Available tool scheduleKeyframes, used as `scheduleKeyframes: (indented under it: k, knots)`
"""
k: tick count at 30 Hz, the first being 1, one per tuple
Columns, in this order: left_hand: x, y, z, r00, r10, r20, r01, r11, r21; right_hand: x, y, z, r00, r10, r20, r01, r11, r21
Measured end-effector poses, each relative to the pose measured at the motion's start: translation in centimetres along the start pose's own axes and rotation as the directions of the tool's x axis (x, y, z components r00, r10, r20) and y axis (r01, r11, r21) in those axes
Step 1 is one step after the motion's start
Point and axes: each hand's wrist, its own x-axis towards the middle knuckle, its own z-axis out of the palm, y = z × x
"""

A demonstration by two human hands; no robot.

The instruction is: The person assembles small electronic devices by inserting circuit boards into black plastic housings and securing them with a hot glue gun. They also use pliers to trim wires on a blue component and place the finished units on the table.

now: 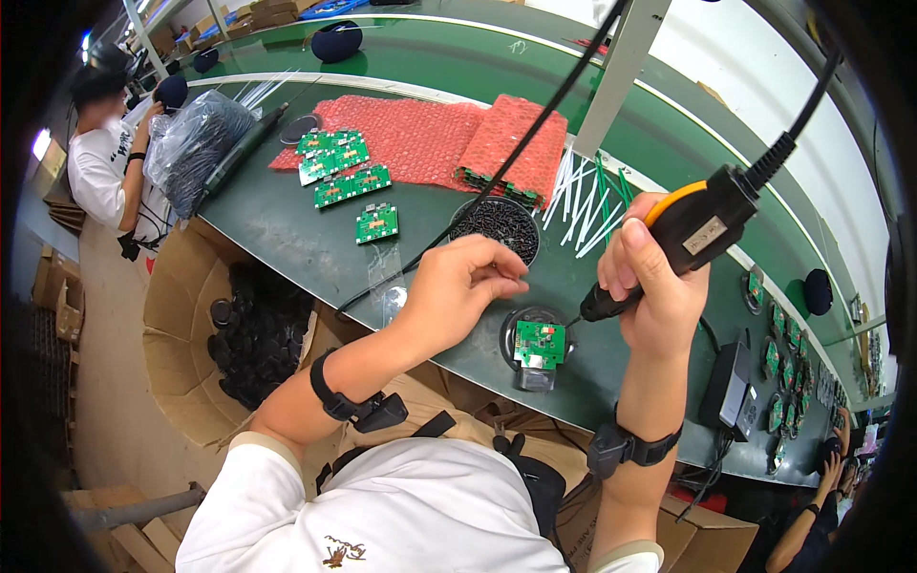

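Observation:
My right hand [659, 272] is wrapped round a black electric screwdriver [702, 224] with an orange lever, its cord running up. The screwdriver's tip points down at the right edge of a green circuit board [540, 344]. That board sits on a round black housing [512, 329] on the bench. My left hand [463, 291] hovers in front of a round bowl [497, 229] of small black screws, thumb and fingertips brought together. Whatever lies between those fingertips is too small to make out.
Green boards [353, 181] and red bubble wrap [411, 138] lie at the far left, white cable ties [578, 205] beyond the bowl. A carton of black parts [258, 344] stands below left. Rightward are a black box [731, 387] and several boards [783, 363]. Co-workers [105, 162] sit either side.

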Motion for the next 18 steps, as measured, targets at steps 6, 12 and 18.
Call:
scheduleKeyframes:
  k: [6, 12, 18]
  knots:
    - [-1.7, -0.5, 0.4, 0.942, -0.275, 0.192, 0.328, 0.874, -0.359, -0.9, -0.5, 1.6, 0.993, -0.058, -0.099, 0.071, 0.989, 0.130]
    - [-3.2, -2.4, 1.5, 0.867, -0.281, 0.411, 0.495, 0.398, -0.773, -1.7, -0.6, 3.9, 0.988, -0.145, -0.043, 0.151, 0.953, 0.262]
    - [-3.5, -2.2, 1.8, 0.839, -0.313, 0.444, 0.533, 0.316, -0.785, -1.8, -0.6, 4.3, 0.978, -0.209, -0.020, 0.205, 0.926, 0.318]
